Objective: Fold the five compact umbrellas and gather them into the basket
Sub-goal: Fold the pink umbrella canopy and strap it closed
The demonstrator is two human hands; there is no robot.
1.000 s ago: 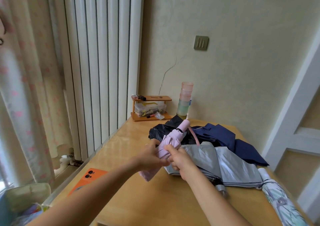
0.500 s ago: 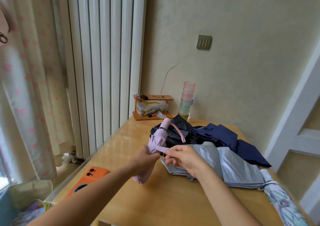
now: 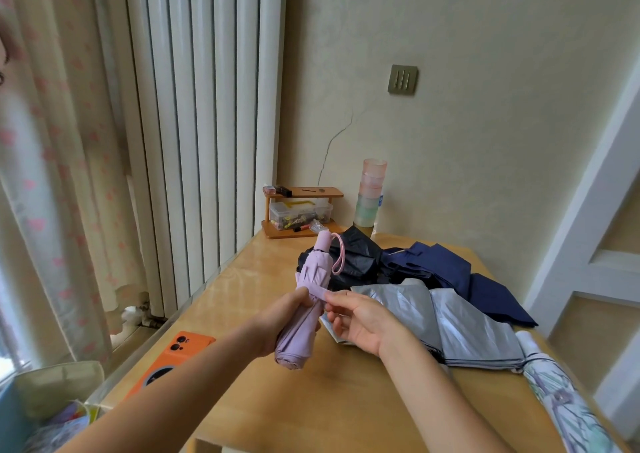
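My left hand point(image 3: 281, 324) grips a rolled lilac umbrella point(image 3: 306, 308) above the wooden table point(image 3: 329, 404), handle end pointing away and up. My right hand point(image 3: 358, 319) pinches the umbrella's closing strap at its middle. Behind lie a black umbrella point(image 3: 356, 262) and a navy umbrella point(image 3: 460, 279), both loose. A silver-grey umbrella point(image 3: 460, 324) lies flat to the right. A white patterned umbrella point(image 3: 561, 400) lies rolled at the table's right edge. A pale green basket point(image 3: 59, 390) stands low at the left, beside the table.
An orange phone point(image 3: 176, 355) lies on the table's left edge. A small wooden shelf with a clear box point(image 3: 299, 211) and a stack of plastic cups point(image 3: 370, 198) stand at the far end by the wall. A radiator and curtain fill the left.
The lilac umbrella has swung more upright and nearer. My right hand moved from gripping the canopy to pinching the strap and drawing it round the middle.
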